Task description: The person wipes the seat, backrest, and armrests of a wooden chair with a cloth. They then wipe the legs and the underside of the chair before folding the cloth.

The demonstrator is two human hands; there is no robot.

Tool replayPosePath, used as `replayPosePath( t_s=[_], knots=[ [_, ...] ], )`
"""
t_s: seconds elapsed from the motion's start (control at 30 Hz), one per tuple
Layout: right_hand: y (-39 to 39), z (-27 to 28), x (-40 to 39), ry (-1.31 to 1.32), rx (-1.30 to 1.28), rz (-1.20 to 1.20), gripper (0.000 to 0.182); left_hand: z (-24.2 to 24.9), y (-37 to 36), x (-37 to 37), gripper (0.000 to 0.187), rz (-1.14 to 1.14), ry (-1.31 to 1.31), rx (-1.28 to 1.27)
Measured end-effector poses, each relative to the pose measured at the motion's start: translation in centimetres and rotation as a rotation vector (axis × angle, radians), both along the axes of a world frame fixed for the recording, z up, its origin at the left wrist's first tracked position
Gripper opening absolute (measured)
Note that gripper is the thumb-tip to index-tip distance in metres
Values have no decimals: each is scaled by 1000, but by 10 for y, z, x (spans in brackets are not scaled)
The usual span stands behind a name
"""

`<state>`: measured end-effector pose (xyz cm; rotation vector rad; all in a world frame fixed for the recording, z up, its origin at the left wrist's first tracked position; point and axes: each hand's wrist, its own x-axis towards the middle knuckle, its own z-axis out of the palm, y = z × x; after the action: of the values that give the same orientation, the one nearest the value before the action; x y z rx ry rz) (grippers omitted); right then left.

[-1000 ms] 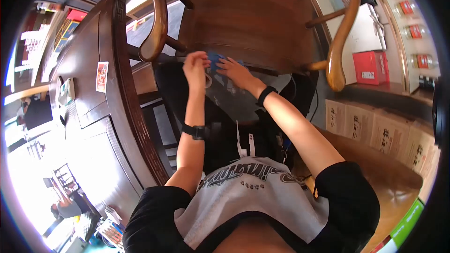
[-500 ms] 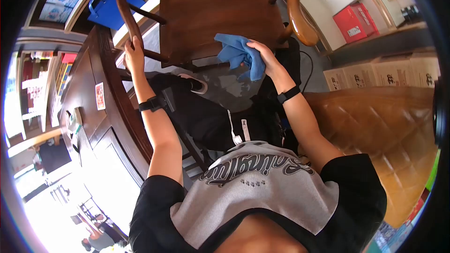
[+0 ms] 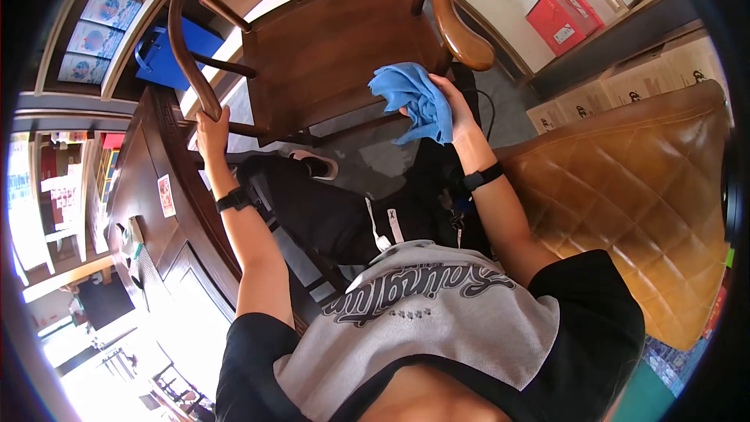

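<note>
A dark brown wooden chair [image 3: 336,47] with curved armrests stands in front of me. My left hand [image 3: 212,134] is wrapped round the front end of its left armrest [image 3: 186,55]. In my right hand [image 3: 461,113] is a crumpled blue cloth [image 3: 418,101], held near the front right of the seat and below the right armrest [image 3: 461,31]. Part of the right hand's fingers is hidden behind the cloth. Both wrists wear black bands.
A dark wooden cabinet [image 3: 148,164] stands close on the left. On the right is a quilted tan leather seat [image 3: 625,203], with cardboard boxes [image 3: 598,98] behind it. A blue bag [image 3: 176,55] and a red box [image 3: 564,19] lie farther off.
The chair appears shifted and turned in the view. My left hand now sits lower, at the armrest's end. The blue cloth has moved slightly right and changed its folds in my right hand.
</note>
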<state>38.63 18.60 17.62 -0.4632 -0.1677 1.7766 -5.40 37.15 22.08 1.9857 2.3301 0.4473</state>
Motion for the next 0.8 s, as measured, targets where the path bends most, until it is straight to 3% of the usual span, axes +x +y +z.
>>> replayPosePath(
  t_s=[0.43, 0.53, 0.63, 0.73, 0.8],
  knots=[
    [5, 14, -22, 221, -70, 56, 43, 6, -63, 9, 62, 78, 23, -32],
    [7, 7, -19, 375, 49, 124, 51, 8, -65, 13, 61, 87, 40, -23],
    [9, 2, -19, 302, -15, 94, 52, 12, -65, 17, 65, 128, 19, -79],
    [14, 0, -19, 291, -22, 91, 50, 6, -75, 32, 67, 164, 154, 84],
    [13, 6, -23, 262, 4, 79, 48, 1, -79, 50, 65, -95, 154, 504]
  ],
)
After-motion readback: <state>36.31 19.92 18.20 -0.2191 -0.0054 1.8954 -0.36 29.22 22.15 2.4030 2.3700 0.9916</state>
